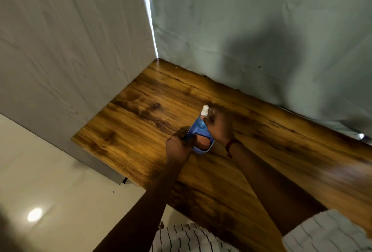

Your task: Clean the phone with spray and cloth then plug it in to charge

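A spray bottle (pixel 200 125) with blue liquid and a white nozzle leans inside a small blue container (pixel 209 148) on the wooden table (pixel 128 123). Something pinkish-orange (pixel 202 142), perhaps a cloth, lies in the container beside it. My left hand (pixel 178 145) grips the container's left rim. My right hand (pixel 220 125) is closed around the bottle's neck, just below the nozzle. The frame is blurred by motion, so the finger positions are unclear. No phone or charger cable is in view.
Grey fabric screens stand at the left (pixel 70 50) and behind the table (pixel 261 40), meeting at a lit gap in the corner. The table's near-left edge drops to a glossy pale floor (pixel 50 191). A red thread band sits on my right wrist (pixel 231 145).
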